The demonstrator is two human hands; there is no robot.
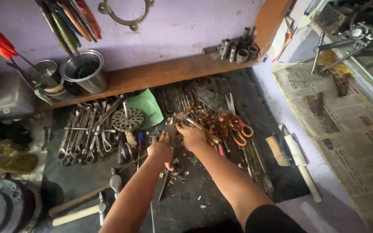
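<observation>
Viewed from the head camera, a small metal part [174, 122] is gripped by both hands, the left hand [160, 149] and right hand [191, 134] closed on it above the dark bench [203, 194], between the spanners [85, 129] and orange-handled scissors [237, 125]. A green sheet [148, 105] lies flat behind.

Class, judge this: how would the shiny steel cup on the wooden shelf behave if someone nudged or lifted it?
The shiny steel cup looks thin-walled, so probably light and rigid. It already leans on the wooden shelf, so a nudge may tip and roll it. Its polished surface might be slippery.

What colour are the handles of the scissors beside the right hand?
Orange handles on the steel scissors, clearest in the head view.
</observation>
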